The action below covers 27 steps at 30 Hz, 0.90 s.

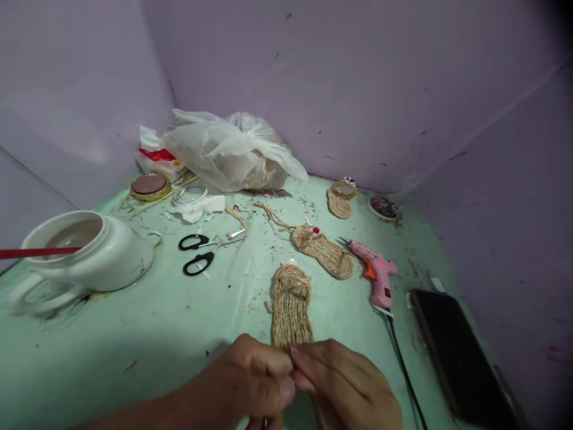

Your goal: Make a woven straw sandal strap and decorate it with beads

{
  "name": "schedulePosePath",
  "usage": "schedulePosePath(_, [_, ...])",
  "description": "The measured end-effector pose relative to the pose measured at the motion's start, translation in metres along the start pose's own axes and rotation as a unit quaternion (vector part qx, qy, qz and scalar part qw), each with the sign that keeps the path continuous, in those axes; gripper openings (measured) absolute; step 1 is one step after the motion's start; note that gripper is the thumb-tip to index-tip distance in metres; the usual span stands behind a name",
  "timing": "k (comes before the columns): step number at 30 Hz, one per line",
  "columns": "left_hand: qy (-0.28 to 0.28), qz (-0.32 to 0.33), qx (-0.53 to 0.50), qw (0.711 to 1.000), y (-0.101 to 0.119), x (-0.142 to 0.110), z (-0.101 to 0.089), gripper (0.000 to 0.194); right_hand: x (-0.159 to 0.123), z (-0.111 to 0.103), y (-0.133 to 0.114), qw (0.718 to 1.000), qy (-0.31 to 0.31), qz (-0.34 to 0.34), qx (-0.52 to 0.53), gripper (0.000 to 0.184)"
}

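Note:
My left hand (259, 376) and my right hand (351, 382) meet at the bottom of the view, both closed in a pinch with fingertips together. What they pinch is too small or hidden to make out. Just beyond them lies a small slipper of coiled twine (292, 307), its near end covered by my fingers; whether they touch it I cannot tell. Behind it rests a second twine slipper (329, 254) with a red bead and loose twine ends. A pink hot glue gun (378, 272) lies to the right, a red light glowing on its body.
Black-handled scissors (201, 251) lie left of centre. At far left stands a white pot (120, 254) with a red stick. A plastic bag (233, 149), a round tin (150, 185) and another twine slipper (340, 200) are at the back. A phone (461, 358) lies right, beside the glue gun's cord.

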<state>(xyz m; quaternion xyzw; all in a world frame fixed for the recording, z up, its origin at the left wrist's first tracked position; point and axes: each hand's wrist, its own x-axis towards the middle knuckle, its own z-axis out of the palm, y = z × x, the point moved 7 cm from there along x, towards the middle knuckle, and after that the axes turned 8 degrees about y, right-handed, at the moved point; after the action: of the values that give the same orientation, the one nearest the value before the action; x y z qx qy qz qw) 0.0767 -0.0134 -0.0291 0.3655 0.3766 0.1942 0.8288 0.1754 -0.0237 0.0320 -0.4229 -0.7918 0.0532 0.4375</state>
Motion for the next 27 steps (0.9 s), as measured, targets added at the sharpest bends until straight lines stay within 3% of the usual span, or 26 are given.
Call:
schedulePosePath(2, [-0.036,0.044,0.069,0.996,0.013,-0.004,-0.001,0.030,-0.001,0.000,0.007,1.000,0.004,0.014,-0.015,0.010])
schedulePosePath(4, [-0.046,0.093,0.101,0.989,0.028,-0.006,-0.005,0.026,-0.001,-0.003,0.014,0.998,0.040,0.035,-0.043,0.015])
schedulePosePath(6, [0.024,0.154,0.139,0.978,0.043,-0.003,-0.019,0.021,-0.001,-0.007,0.023,0.992,0.078,0.081,-0.063,0.024])
schedulePosePath(7, [0.101,0.203,0.171,0.959,0.052,-0.001,-0.030,0.020,-0.002,-0.009,0.029,0.987,0.092,0.115,-0.067,0.028])
schedulePosePath(8, [0.181,0.261,0.236,0.918,0.061,-0.002,-0.041,0.018,-0.004,-0.011,0.035,0.980,0.103,0.155,-0.067,0.032])
schedulePosePath(9, [0.251,0.330,0.307,0.857,0.070,-0.005,-0.046,0.019,-0.006,-0.014,0.041,0.971,0.118,0.197,-0.065,0.035])
schedulePosePath(10, [0.279,0.361,0.371,0.808,0.072,-0.005,-0.048,0.020,-0.008,-0.017,0.047,0.960,0.132,0.237,-0.064,0.038])
schedulePosePath(14, [0.337,0.389,0.547,0.660,0.065,0.001,-0.049,0.031,-0.016,-0.023,0.065,0.928,0.163,0.332,-0.057,0.045])
schedulePosePath(16, [0.348,0.388,0.589,0.618,0.063,0.001,-0.048,0.034,-0.018,-0.021,0.072,0.925,0.157,0.342,-0.047,0.048])
schedulePosePath(20, [0.312,0.324,0.646,0.617,0.056,0.011,-0.048,0.020,-0.022,-0.018,0.080,0.918,0.147,0.365,-0.041,0.046])
schedulePosePath(22, [0.278,0.276,0.684,0.615,0.050,0.019,-0.048,0.021,-0.024,-0.016,0.083,0.909,0.139,0.389,-0.054,0.037])
schedulePosePath(25, [0.244,0.231,0.718,0.609,0.043,0.027,-0.047,0.019,-0.026,-0.009,0.089,0.898,0.102,0.424,-0.058,0.041])
schedulePosePath(27, [0.259,0.224,0.692,0.635,0.047,0.025,-0.050,0.017,-0.027,-0.003,0.092,0.894,0.072,0.438,-0.060,0.044])
